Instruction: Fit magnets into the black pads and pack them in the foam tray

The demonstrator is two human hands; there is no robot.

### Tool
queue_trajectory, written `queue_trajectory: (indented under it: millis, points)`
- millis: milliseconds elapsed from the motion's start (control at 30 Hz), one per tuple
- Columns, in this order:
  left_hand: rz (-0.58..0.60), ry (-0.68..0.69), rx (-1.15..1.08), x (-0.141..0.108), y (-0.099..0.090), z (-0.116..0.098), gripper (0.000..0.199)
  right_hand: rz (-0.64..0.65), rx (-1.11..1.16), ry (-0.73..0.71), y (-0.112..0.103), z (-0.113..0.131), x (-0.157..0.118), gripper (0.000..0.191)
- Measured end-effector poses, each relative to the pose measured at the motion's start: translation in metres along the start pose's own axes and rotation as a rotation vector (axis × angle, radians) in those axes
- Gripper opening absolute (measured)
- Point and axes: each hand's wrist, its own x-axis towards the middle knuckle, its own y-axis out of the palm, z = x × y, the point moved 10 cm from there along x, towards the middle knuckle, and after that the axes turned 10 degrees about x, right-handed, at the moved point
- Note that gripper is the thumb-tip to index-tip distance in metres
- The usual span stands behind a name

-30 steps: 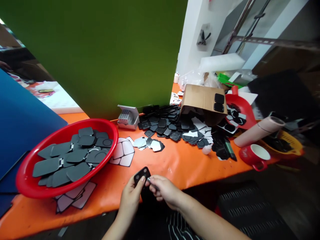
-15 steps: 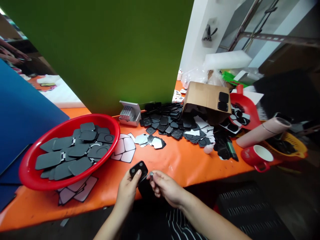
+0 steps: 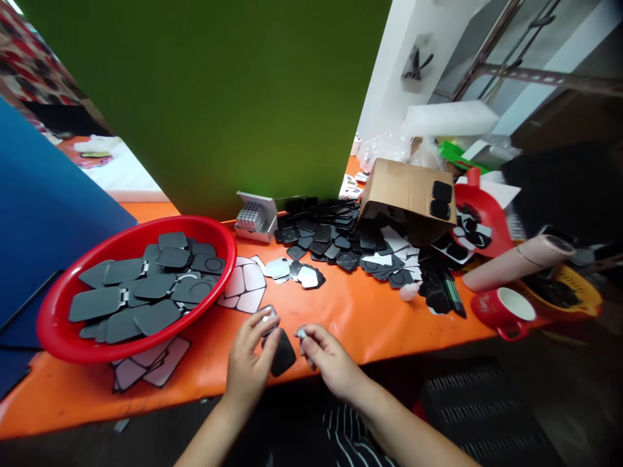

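My left hand (image 3: 249, 363) grips a dark two-part plate (image 3: 282, 355) over the front of the orange table. The fingers lie over its upper part, while the lower black panel shows between my hands. My right hand (image 3: 333, 363) is just to the right, apart from the plate, with thumb and fingers pinched on a small round silvery disc (image 3: 301, 333). On the table beyond my hands lies a small pile of black and whitish pieces (image 3: 308, 277). To the left, a red basin (image 3: 53, 324) holds many dark grey hinged plates (image 3: 100, 303).
A heap of black plates (image 3: 321, 233) lies before an open cardboard box (image 3: 403, 185). Near the green partition (image 3: 219, 97) stands a small white box (image 3: 256, 220). On the right are a red mug (image 3: 501, 311), a pink bottle (image 3: 520, 263) and a yellow basket (image 3: 584, 298).
My left fingers have shifted from a thumb grip on the plate's upper part to reaching over it. The plate has turned, and its lower panel now shows more. My right hand still pinches the disc.
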Motion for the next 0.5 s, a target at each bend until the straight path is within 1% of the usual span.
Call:
queue_trajectory:
  millis: [67,100,167,267,333,433,500]
  points:
    - [0.062,0.151,0.022,-0.007,0.002,-0.027,0.021,-0.004,-0.004,-0.003,0.001,0.001,0.001,0.031]
    - [0.076,0.188,0.031,-0.009,0.002,-0.036,0.022,-0.004,0.005,-0.001,0.002,0.001,0.001,0.032]
    - [0.087,0.211,0.039,-0.01,0.002,-0.044,0.022,0.002,0.021,0.003,0.004,0.003,0.002,0.034]
    - [0.105,0.22,0.026,-0.01,0.003,-0.045,0.018,0.037,0.005,0.009,0.008,0.006,0.001,0.033]
    - [0.11,0.244,0.049,-0.013,0.002,-0.044,0.015,0.067,-0.013,0.053,0.011,-0.001,-0.002,0.032]
    - [0.08,0.281,0.146,-0.023,-0.002,-0.04,0.009,0.094,0.061,0.203,0.019,-0.028,-0.008,0.033]
    - [0.058,0.257,0.211,-0.033,-0.007,-0.031,0.008,0.102,0.172,0.282,0.028,-0.046,-0.012,0.032]
